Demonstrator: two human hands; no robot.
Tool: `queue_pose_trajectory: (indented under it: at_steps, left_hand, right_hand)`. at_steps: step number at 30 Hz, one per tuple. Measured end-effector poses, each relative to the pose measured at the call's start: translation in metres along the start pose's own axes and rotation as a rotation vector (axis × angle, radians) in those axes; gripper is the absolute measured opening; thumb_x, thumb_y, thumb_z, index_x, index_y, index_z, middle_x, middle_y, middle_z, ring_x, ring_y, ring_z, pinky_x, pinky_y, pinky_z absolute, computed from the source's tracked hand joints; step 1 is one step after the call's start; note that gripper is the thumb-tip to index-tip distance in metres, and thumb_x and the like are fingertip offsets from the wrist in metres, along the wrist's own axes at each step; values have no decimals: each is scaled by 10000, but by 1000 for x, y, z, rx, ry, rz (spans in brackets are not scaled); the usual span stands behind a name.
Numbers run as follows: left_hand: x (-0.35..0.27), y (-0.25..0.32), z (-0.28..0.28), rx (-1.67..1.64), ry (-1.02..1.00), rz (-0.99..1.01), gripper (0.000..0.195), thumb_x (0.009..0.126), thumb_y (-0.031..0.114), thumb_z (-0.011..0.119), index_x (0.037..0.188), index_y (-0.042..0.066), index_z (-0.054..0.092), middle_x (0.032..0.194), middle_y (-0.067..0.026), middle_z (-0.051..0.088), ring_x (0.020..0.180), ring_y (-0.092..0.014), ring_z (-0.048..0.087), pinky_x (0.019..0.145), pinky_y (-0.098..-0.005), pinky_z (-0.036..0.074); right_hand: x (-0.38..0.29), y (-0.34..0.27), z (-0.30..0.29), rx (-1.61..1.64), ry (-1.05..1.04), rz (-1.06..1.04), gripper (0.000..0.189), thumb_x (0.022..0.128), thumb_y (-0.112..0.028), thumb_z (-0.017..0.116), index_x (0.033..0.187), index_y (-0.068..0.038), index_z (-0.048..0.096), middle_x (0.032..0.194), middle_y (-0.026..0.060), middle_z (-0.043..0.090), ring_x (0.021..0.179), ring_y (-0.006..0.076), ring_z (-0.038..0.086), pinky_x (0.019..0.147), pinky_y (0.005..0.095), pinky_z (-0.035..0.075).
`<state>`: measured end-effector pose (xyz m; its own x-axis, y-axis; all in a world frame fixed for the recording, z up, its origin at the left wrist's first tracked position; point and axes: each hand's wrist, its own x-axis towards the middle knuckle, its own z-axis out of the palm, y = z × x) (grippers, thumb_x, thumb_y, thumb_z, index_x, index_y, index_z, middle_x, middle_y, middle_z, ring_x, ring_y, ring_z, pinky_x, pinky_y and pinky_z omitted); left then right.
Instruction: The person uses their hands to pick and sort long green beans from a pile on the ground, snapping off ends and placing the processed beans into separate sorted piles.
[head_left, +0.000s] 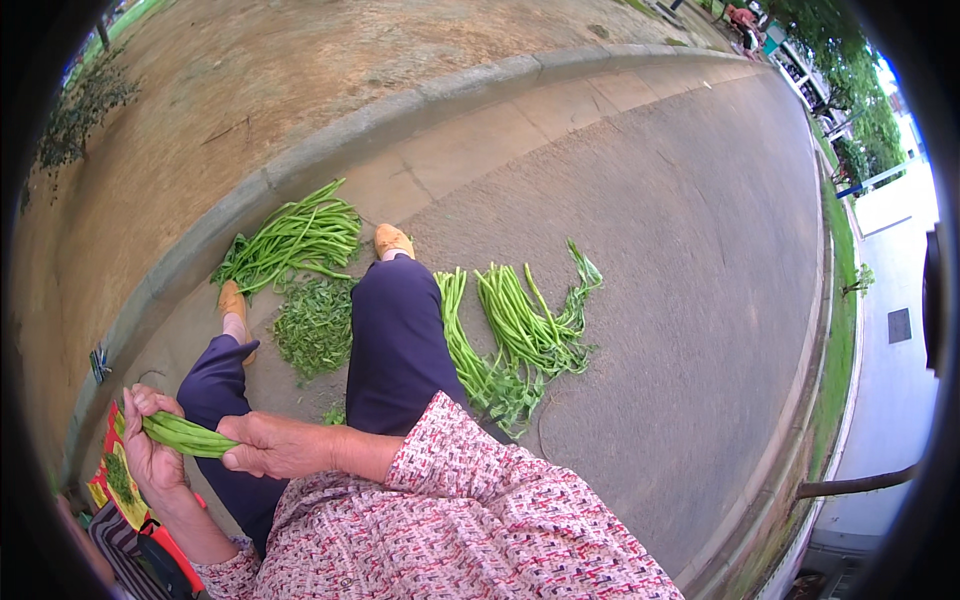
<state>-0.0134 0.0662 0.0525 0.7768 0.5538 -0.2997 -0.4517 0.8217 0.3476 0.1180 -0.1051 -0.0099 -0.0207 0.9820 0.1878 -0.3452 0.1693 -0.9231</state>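
A bundle of green stems (189, 435) is held between my two hands, over my left thigh. My left hand (152, 439) is closed round its far end, and my right hand (259, 444) grips the near end. A large pile of long green leafy stems (300, 236) lies on the pavement by the kerb, close to my shoes. Below it, between my legs, is a heap of loose green leaves (313, 326). To the right of my right leg lie two bunches of long stems, one beside my knee (459, 322) and one farther out (517, 311), with leafy ends towards me.
A concrete kerb (274, 176) curves along bare soil on the left. At the lower left are a red and yellow bag (127, 487) with greens on it and a striped cloth (124, 540). Another person (742, 26) bends far off at the top right.
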Motion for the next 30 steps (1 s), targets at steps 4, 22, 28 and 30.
queue_pose_trajectory:
  at_steps: [4,22,28,30]
  left_hand:
    - [3,3,-4,145,93,71,203,957,180,506,978,-19,541,861,-96,577,818,-207,578,895,-419,470]
    - [12,39,-96,486,215,85,300,973,177,460,1229,35,523,1262,-114,556,1228,-215,486,962,-457,445]
    - [7,65,-140,755,349,145,297,944,195,528,1213,69,535,1202,-74,595,1157,-177,538,857,-371,507]
    - [9,62,-137,883,420,209,281,913,214,582,1166,95,555,1148,-39,618,1088,-144,569,793,-308,503]
  right_hand:
    - [-5,-2,-4,43,82,-126,310,957,-327,497,835,-48,444,617,-25,431,546,83,399,490,245,351]
    - [-235,-148,-132,185,851,-363,238,931,-241,527,997,-15,558,623,-24,457,457,65,373,394,212,306]
    - [-347,-154,-153,-74,1357,-159,255,931,-252,550,973,0,549,646,-5,470,487,60,397,441,192,335]
    - [-380,-135,-161,-197,1494,39,262,921,-268,570,970,-11,551,644,-9,473,480,56,396,432,191,333]
